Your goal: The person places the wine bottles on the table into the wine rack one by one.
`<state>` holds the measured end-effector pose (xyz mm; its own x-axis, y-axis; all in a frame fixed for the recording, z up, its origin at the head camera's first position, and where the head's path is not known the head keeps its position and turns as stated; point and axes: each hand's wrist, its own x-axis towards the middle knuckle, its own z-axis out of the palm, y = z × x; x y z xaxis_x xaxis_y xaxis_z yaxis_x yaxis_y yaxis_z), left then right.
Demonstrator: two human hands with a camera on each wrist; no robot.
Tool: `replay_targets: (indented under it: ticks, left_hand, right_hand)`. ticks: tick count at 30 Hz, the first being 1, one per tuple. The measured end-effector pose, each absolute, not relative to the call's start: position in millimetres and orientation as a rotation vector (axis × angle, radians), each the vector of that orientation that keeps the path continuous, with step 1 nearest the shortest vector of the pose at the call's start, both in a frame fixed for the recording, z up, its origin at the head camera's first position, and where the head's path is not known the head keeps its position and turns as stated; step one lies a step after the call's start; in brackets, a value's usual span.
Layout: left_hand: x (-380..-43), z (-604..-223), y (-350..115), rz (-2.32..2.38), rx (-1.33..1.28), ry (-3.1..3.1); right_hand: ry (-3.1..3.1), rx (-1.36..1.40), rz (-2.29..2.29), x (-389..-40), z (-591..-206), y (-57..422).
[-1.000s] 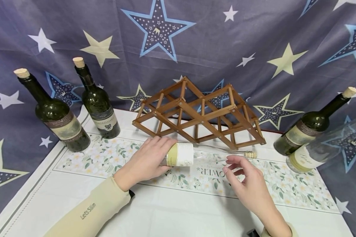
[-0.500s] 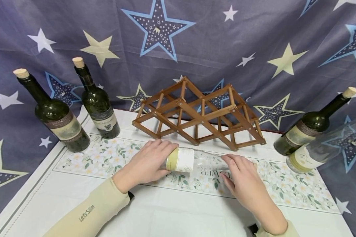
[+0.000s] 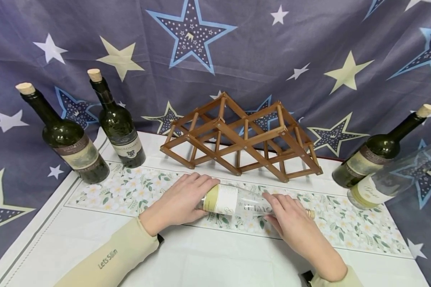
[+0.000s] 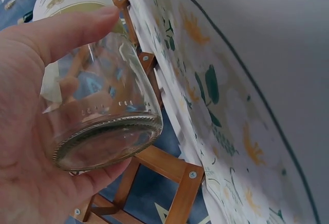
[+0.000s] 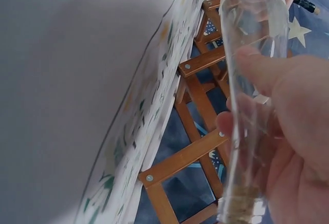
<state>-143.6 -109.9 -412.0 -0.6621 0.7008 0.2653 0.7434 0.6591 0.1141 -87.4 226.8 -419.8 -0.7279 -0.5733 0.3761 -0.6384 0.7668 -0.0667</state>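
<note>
A clear glass wine bottle (image 3: 227,200) with a white and yellow-green label lies sideways between the hands, its cork end to the right. My left hand (image 3: 182,199) grips it round the base, thumb on the near side. Round the shoulder and neck curls my right hand (image 3: 291,217), with the cork (image 3: 310,213) sticking out past it. In the left wrist view the bottle's bottom (image 4: 110,136) shows in the palm. The right wrist view has the thumb across the glass (image 5: 257,44). Behind the bottle stands a wooden lattice wine rack (image 3: 245,144).
Two dark green corked bottles, one at the far left (image 3: 73,145) and one beside it (image 3: 122,131), stand upright. At the right are another green bottle (image 3: 373,155) and a clear bottle (image 3: 370,193). A flowered runner (image 3: 129,195) lies on the white tablecloth (image 3: 215,255).
The right hand has come in from a loose pose to grip the bottle's neck end. The bottle has shifted toward the person, away from the rack.
</note>
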Motion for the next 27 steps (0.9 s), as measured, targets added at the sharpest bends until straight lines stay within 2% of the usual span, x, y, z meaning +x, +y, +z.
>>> replay_targets:
  ticks: [12,27]
  left_hand:
    - [-145,-412,-110,-0.364,-1.126,-2.668]
    - [-147,-405,-116,-0.359,-1.029,-2.666]
  right_hand:
    - [-2.613,0.954,0.254,-86,-422,233]
    - [-2.758,0.780,0.342,-73,-428,249]
